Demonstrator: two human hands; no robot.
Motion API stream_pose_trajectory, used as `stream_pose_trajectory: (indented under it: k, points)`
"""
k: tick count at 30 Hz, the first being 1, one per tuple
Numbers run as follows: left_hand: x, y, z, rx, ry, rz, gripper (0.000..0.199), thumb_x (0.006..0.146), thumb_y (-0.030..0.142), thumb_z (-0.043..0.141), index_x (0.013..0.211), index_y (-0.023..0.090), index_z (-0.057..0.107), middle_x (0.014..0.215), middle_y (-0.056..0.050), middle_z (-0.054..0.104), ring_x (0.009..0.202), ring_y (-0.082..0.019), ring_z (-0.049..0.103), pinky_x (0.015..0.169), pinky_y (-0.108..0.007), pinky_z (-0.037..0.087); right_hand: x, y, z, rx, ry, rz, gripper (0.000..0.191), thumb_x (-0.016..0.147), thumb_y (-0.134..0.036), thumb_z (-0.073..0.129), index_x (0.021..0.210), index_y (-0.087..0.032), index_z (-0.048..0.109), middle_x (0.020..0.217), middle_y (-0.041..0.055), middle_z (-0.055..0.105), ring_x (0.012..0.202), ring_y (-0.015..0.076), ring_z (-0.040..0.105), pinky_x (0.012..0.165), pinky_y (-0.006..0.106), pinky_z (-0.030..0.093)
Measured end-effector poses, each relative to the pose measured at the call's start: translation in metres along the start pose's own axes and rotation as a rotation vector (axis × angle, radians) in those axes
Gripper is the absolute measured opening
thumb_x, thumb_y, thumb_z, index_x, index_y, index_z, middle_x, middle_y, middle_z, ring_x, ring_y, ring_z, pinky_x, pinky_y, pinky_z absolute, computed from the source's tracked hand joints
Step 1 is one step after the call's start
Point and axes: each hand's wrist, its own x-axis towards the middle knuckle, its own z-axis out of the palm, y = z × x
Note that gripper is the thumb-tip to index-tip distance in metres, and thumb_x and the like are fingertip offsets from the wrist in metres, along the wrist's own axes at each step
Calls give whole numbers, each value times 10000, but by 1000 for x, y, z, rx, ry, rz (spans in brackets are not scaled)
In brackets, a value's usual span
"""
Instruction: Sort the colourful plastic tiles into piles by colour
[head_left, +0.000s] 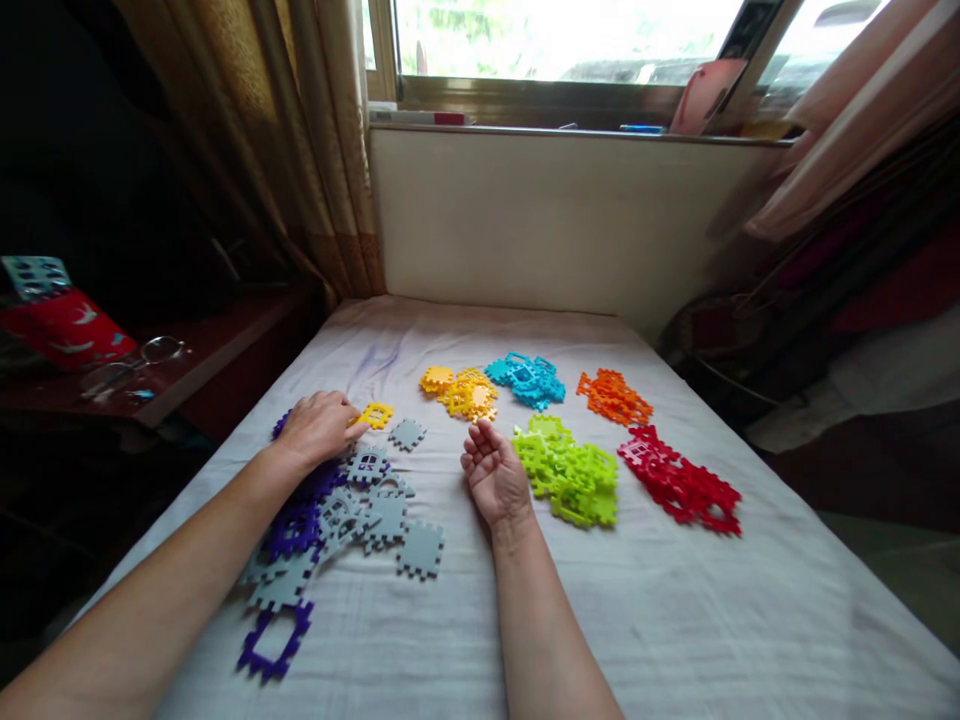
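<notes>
My left hand (pixel 319 430) reaches over the far end of a mixed heap of purple interlocking tiles (pixel 294 528) and grey interlocking tiles (pixel 386 517). Its thumb and fingertips close on the left edge of a yellow interlocking tile (pixel 376 415) with a hollow middle. A single grey tile (pixel 407 434) lies just to the right of that. Palm up, my right hand (pixel 496 478) rests with loosely curled fingers and nothing visible in it. It is beside a pile of lime-green tiles (pixel 570 475). A hollow purple tile (pixel 274 642) lies nearest me.
Farther back are piles of yellow tiles (pixel 469 394), blue tiles (pixel 527 379) and orange tiles (pixel 616 396). Red tiles (pixel 679 480) lie at the right. All are on a pale sheet (pixel 675 630). Eyeglasses (pixel 161 350) sit on a dark side table; a curtain (pixel 330 150) hangs behind.
</notes>
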Motion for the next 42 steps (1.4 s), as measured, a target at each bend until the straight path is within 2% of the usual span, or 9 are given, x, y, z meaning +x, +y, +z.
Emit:
stream_pose_trajectory:
  k: [6, 11, 14, 17, 22, 27, 31, 36, 42]
  points:
    - [8, 14, -14, -176, 122, -72, 427, 896, 471, 379, 947, 275, 755, 990, -68, 736, 944, -275, 653, 758, -342, 456, -2, 0, 2, 2, 0, -11, 80, 761, -229, 699, 835, -202, 713, 723, -19, 742, 606, 91, 661, 541, 177, 497]
    - [38, 42, -14, -793, 79, -209, 300, 822, 468, 575, 766, 201, 700, 777, -46, 720, 713, -204, 666, 611, -272, 456, -5, -2, 8, 20, 46, 19, 74, 759, -213, 677, 815, -188, 718, 696, -21, 735, 580, 85, 653, 525, 170, 490]
    - [63, 64, -11, -975, 18, -204, 299, 840, 456, 583, 807, 173, 674, 824, -50, 732, 605, -142, 654, 531, -224, 466, -6, -3, 9, 20, 49, 19, 73, 759, -207, 672, 813, -192, 718, 698, -20, 737, 583, 85, 650, 528, 172, 491]
    - [83, 82, -11, -1033, 22, -173, 310, 886, 447, 549, 962, 173, 673, 924, -62, 743, 661, -121, 686, 551, -188, 494, -7, -3, 10, 27, 44, 11, 61, 751, -205, 680, 801, -198, 714, 693, -21, 735, 585, 88, 651, 523, 172, 490]
    - [91, 78, -8, -898, 60, -188, 292, 882, 373, 541, 1080, 209, 681, 1010, -50, 746, 858, -166, 716, 660, -215, 528, -7, -3, 10, 41, 48, 25, 70, 747, -206, 676, 803, -197, 717, 698, -19, 736, 584, 88, 651, 520, 170, 490]
    - [70, 36, 2, -601, 67, -223, 285, 760, 398, 635, 987, 257, 731, 1120, -40, 736, 1106, -269, 646, 924, -317, 479, -5, -2, 7, 35, 23, 13, 79, 752, -217, 677, 817, -196, 716, 716, -6, 741, 615, 102, 656, 539, 184, 493]
    - [49, 11, 7, -437, -11, -190, 373, 664, 515, 674, 912, 244, 738, 1073, -86, 744, 1105, -335, 633, 934, -379, 461, -4, 0, 4, 13, 10, -11, 85, 750, -228, 697, 829, -200, 712, 733, -7, 746, 618, 101, 659, 545, 184, 498]
    - [34, 13, 8, -134, -69, -84, 508, 726, 624, 540, 1009, 239, 710, 1132, -133, 715, 1084, -343, 635, 869, -393, 468, -4, 0, 5, 0, 14, -3, 72, 762, -223, 690, 827, -201, 712, 724, -18, 744, 598, 91, 659, 536, 177, 500]
    - [37, 22, 8, -192, -63, -144, 549, 692, 500, 597, 1178, 250, 644, 1204, -105, 696, 1095, -309, 633, 892, -379, 459, -2, 1, 2, -14, -5, -20, 87, 759, -236, 703, 839, -204, 711, 740, -13, 747, 613, 95, 664, 545, 183, 503]
